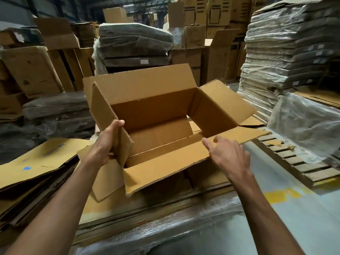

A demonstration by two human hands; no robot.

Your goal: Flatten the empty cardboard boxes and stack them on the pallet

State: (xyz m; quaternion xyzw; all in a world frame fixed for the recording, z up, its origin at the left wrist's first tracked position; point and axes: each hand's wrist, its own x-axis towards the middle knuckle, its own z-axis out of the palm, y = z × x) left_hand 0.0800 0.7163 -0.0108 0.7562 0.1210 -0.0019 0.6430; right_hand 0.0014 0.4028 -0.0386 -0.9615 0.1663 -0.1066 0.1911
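An empty brown cardboard box (158,107) stands in front of me with all its top flaps spread outward and its bottom flaps partly lifted. My left hand (105,144) grips the left side flap near its lower corner, fingers curled round the edge. My right hand (228,155) lies over the near flap with fingers spread and relaxed, holding nothing. The box sits on a stack of flattened cardboard (114,208) wrapped below in clear plastic. A wooden pallet (298,162) lies on the floor to the right.
A pile of flattened boxes (33,173) lies at my left. Plastic-wrapped bundles of flat cardboard (287,57) tower at the right and behind the box (134,45). Upright cartons (31,70) crowd the back. Grey floor with yellow paint (283,196) shows at right.
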